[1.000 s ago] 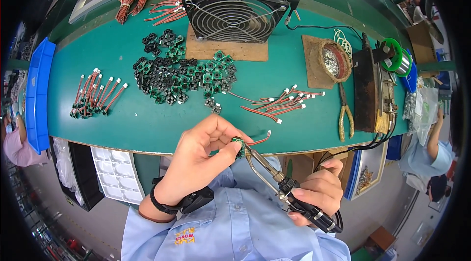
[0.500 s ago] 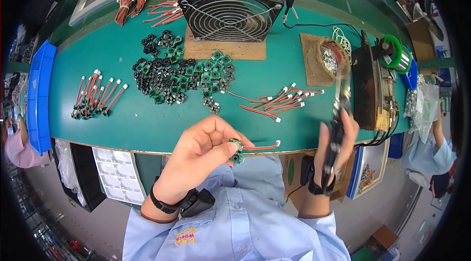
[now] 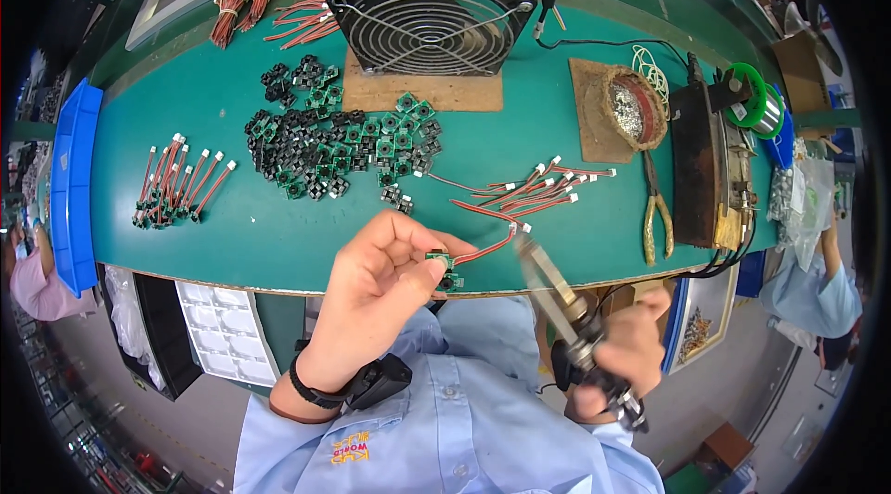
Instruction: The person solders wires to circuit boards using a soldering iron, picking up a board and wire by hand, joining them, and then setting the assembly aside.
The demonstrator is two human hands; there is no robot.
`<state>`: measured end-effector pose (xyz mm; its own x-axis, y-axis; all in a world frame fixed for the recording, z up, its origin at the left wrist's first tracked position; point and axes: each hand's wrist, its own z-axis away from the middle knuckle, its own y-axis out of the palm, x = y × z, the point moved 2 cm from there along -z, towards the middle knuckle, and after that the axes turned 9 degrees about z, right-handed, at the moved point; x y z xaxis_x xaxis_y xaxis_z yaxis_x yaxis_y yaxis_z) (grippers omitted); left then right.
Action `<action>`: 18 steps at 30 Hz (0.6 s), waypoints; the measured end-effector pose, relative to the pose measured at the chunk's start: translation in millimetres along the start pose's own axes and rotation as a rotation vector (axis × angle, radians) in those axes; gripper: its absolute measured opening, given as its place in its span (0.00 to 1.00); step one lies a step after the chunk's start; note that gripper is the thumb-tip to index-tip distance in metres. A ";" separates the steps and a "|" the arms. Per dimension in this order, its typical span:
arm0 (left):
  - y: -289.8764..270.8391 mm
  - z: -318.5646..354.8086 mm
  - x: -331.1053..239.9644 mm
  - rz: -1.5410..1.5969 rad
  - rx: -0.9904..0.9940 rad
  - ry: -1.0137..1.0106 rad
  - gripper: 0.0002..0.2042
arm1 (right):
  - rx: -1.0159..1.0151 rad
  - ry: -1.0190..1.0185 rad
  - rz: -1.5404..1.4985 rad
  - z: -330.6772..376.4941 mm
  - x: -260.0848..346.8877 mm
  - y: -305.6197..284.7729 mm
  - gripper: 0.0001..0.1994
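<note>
- A green table [image 3: 325,229] fills the view, with a black fan [image 3: 430,30] at its back and a blue tray [image 3: 72,188] along its left end.
- The left hand [image 3: 376,276] pinches a small green circuit board [image 3: 444,276] between thumb and finger, its other fingers curled; the board is held at the table's front edge.
- A red-and-dark wire [image 3: 487,251] runs from that board up to the right, ending in a white plug.
- The right hand [image 3: 631,345], blurred, is closed around the handle of a soldering iron [image 3: 575,336]; the iron's tip points up and left, near the plug and apart from the board.
- Beyond the hands lie a pile of small boards [image 3: 343,141] and, to its right, loose wires [image 3: 538,192].
- Boards with wires attached [image 3: 181,178] stand grouped on the left.
- Pliers [image 3: 657,211] lie on the right, just below a round bowl [image 3: 609,113] of metal bits.
</note>
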<state>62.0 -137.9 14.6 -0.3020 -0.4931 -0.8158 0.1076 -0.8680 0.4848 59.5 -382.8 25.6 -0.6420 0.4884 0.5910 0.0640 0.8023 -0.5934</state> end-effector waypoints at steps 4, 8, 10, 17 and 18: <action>4.8 -0.2 0.2 0.022 0.016 0.028 0.04 | 0.087 -0.092 0.002 -2.2 18.2 4.1 0.16; 2.5 0.1 2.5 0.045 0.002 0.050 0.04 | 0.133 -0.063 0.009 -2.6 18.3 10.7 0.13; 1.5 0.5 2.2 0.037 0.006 0.049 0.04 | 0.149 -0.066 0.006 -4.5 19.4 11.3 0.14; 3.0 1.9 0.6 0.042 0.005 0.044 0.04 | 0.179 -0.052 0.001 -5.5 21.0 11.8 0.14; 2.6 1.9 1.0 0.043 0.009 0.046 0.04 | 0.178 -0.053 0.002 -5.4 21.0 11.7 0.14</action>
<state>60.2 -140.6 15.7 -0.2536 -0.5324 -0.8076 0.1112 -0.8454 0.5224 50.9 -361.3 34.0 -0.6817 0.4674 0.5628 -0.0680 0.7255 -0.6849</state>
